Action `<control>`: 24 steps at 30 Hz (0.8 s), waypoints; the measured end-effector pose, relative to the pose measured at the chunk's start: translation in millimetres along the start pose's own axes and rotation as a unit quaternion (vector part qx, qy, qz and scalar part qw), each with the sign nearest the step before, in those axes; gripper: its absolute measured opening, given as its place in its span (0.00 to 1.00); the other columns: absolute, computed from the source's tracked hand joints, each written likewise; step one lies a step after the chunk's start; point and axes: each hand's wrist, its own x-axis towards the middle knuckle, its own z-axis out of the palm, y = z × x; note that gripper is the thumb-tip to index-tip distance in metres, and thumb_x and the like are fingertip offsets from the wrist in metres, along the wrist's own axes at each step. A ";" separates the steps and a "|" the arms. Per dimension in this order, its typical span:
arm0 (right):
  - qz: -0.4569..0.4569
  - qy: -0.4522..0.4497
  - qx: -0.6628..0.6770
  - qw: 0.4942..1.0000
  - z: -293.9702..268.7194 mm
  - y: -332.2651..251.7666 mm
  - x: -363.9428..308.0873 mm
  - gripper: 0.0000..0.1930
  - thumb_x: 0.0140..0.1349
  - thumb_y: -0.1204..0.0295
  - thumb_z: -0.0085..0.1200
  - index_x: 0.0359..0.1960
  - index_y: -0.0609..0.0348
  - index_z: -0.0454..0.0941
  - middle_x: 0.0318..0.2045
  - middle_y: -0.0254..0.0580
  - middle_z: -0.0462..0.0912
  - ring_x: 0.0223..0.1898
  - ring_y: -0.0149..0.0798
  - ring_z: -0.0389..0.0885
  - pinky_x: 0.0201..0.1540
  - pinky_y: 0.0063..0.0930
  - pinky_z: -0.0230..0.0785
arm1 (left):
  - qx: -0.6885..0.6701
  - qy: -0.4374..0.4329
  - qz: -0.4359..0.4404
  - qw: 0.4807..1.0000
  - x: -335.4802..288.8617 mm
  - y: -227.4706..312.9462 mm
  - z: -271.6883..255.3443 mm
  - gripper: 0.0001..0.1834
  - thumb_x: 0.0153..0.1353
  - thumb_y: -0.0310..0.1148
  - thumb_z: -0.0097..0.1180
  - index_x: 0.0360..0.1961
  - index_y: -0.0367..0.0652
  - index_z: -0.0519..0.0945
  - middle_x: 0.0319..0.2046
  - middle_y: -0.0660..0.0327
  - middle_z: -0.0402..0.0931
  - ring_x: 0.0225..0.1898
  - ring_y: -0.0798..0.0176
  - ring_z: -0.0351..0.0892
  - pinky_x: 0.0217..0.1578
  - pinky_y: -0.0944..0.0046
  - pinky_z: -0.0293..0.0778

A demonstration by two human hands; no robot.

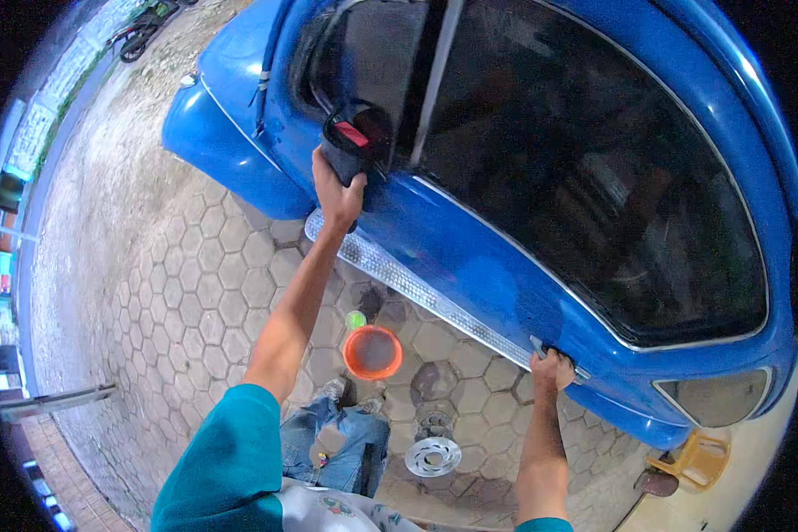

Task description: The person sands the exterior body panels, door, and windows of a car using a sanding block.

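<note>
A blue rounded car point(470, 257) with large dark side windows point(594, 160) fills the upper right. My left hand point(337, 191), arm stretched out, is closed around the black housing of the side mirror point(346, 152), near the front of the door window. A red patch shows in the mirror's face. Lower and to the right, my right hand point(552, 368) is wrapped around the metal door handle point(582, 373), whose ends stick out on either side of the fingers. Its fingertips are partly hidden. The door appears closed.
A ridged running board point(417, 288) juts out along the car's lower side. On the hexagonal paving stand an orange bucket point(372, 352), a small green round item point(355, 319) and a slotted metal disc point(434, 457). A yellow plastic chair point(706, 458) is at the lower right.
</note>
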 end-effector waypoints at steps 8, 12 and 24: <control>-0.019 0.021 -0.019 0.999 -0.8 1.8 3.9 0.13 0.36 0.58 0.64 0.15 0.52 0.80 0.19 0.48 0.82 0.21 0.54 0.80 0.24 0.47 0.72 | 0.100 0.037 -0.031 0.994 7.5 -7.1 -0.5 0.42 0.41 0.32 0.63 0.60 0.33 0.62 0.48 0.40 0.70 0.51 0.38 0.70 0.56 0.49 0.64; -0.018 -0.007 -0.038 0.999 -3.4 11.1 -4.9 0.13 0.33 0.58 0.65 0.19 0.50 0.82 0.21 0.46 0.83 0.23 0.52 0.81 0.26 0.46 0.73 | -0.034 0.049 -0.151 0.987 32.9 -8.2 0.7 0.41 0.42 0.34 0.62 0.60 0.33 0.62 0.49 0.39 0.70 0.51 0.38 0.70 0.55 0.48 0.65; 0.003 -0.029 -0.042 0.999 -4.6 -1.2 6.5 0.14 0.39 0.57 0.62 0.15 0.55 0.81 0.21 0.50 0.83 0.22 0.55 0.82 0.25 0.49 0.74 | -0.014 0.009 -0.186 0.982 -30.8 -3.3 7.3 0.45 0.45 0.33 0.62 0.64 0.33 0.55 0.51 0.40 0.68 0.55 0.37 0.67 0.58 0.47 0.63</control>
